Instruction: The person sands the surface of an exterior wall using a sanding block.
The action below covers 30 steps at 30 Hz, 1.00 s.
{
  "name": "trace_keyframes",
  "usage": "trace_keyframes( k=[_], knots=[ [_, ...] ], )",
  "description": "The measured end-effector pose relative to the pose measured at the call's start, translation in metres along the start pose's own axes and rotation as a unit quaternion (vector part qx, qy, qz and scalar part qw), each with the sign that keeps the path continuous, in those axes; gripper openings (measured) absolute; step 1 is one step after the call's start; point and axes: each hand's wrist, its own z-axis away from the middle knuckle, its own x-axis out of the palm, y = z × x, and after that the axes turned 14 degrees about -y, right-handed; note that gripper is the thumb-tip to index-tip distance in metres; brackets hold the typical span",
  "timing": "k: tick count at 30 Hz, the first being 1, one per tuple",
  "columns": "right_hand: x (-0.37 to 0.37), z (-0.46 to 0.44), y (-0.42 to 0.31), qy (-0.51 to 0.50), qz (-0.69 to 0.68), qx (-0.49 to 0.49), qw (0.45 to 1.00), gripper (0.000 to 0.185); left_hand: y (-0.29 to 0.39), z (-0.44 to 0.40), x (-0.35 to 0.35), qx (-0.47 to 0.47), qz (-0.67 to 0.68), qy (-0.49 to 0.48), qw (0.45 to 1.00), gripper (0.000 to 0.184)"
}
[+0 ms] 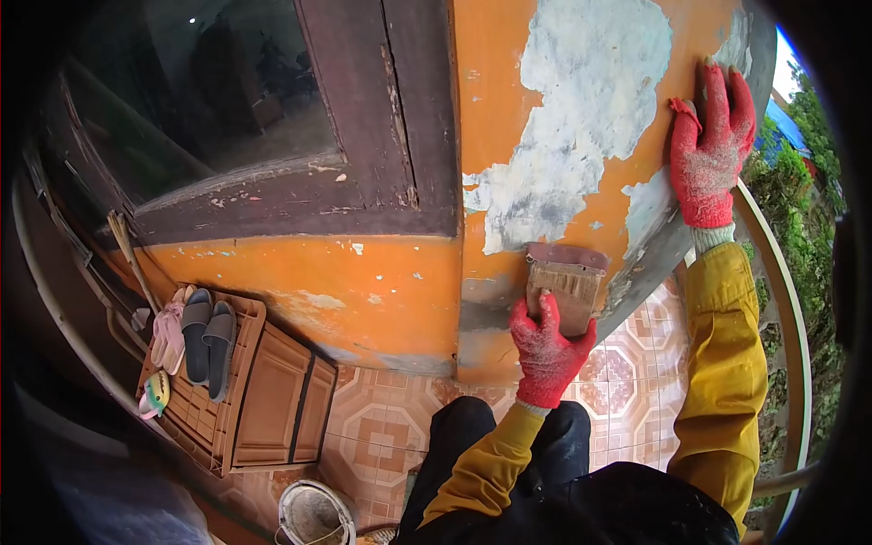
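Observation:
My left hand (pixel 549 350), in a red dusty glove, grips a wooden block (pixel 568 289) with a reddish-brown strip along its upper edge. The block is against the lower part of the orange wall (pixel 495 118), just below a large patch of peeled paint (pixel 581 109) that shows white and grey. Higher up on the right, my right hand (pixel 713 154), also in a red glove, lies against the wall's edge with its fingers spread. Nothing shows between those fingers. Both sleeves are yellow.
A dark-framed window (pixel 218 100) is at the upper left. Below it stands a brown plastic cabinet (pixel 272 400) with sandals (pixel 218 345) on top. A bucket (pixel 313 513) sits on the tiled floor (pixel 377 427). A curved railing (pixel 790 336) and plants are on the right.

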Motion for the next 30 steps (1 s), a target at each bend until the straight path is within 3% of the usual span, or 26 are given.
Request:
trace_keyframes(
  k=[2,4,6,8,9,11,12,13,16,17,21,23,24,26,30],
  knots=[
    [-0.003,0.007,-0.008,0.003,0.001,0.0,1.0,0.057,0.003,0.005,0.002,0.0,0.002,-0.023,1.0,0.109],
    [-0.021,0.033,-0.032,-0.013,-0.047,0.014,0.999,0.065,-0.004,0.001,-0.013,-0.079,-0.009,0.035,0.996,0.106],
    [-0.045,0.107,-0.063,-0.142,-0.215,0.052,0.965,0.074,-0.011,-0.005,-0.018,-0.109,0.009,0.055,0.993,0.105],
    [-0.065,0.158,-0.117,-0.3,-0.24,0.075,0.92,0.075,-0.007,-0.002,-0.014,-0.076,0.05,0.048,0.995,0.102],
    [-0.069,0.176,-0.135,-0.342,-0.231,0.069,0.908,0.068,-0.018,0.01,-0.001,-0.064,0.122,-0.026,0.99,0.094],
    [-0.062,0.208,-0.15,-0.341,-0.232,0.117,0.903,0.065,-0.028,0.01,0.011,-0.136,0.424,-0.052,0.894,0.073],
    [-0.062,0.216,-0.147,-0.338,-0.211,0.141,0.906,0.066,-0.028,0.014,0.006,0.063,0.2,-0.078,0.975,0.068],
    [-0.06,0.224,-0.147,-0.344,-0.205,0.146,0.905,0.071,-0.032,0.015,0.007,0.038,0.316,-0.088,0.944,0.056],
    [-0.052,0.231,-0.153,-0.318,-0.145,0.129,0.928,0.075,-0.046,0.008,-0.016,0.079,0.314,-0.138,0.936,0.054],
    [-0.04,0.234,-0.152,-0.277,-0.125,0.116,0.946,0.069,-0.054,0.013,-0.015,0.035,0.363,-0.162,0.917,0.052],
    [-0.023,0.228,-0.15,-0.229,-0.121,0.097,0.961,0.052,-0.028,-0.006,-0.06,0.04,0.219,-0.21,0.952,0.045],
    [-0.037,0.197,-0.144,-0.241,-0.075,0.065,0.965,0.052,-0.026,-0.004,-0.076,-0.049,0.194,-0.051,0.978,0.04],
    [-0.044,0.184,-0.144,-0.25,-0.027,0.035,0.967,0.052,-0.027,-0.004,-0.087,-0.05,0.195,-0.053,0.978,0.04],
    [-0.041,0.168,-0.153,-0.237,0.015,0.022,0.971,0.054,-0.031,-0.006,-0.104,-0.158,0.234,0.014,0.959,0.038],
    [-0.023,0.149,-0.174,-0.223,-0.003,0.008,0.975,0.064,-0.015,-0.009,-0.089,-0.125,0.29,0.024,0.949,0.038]
  ],
)
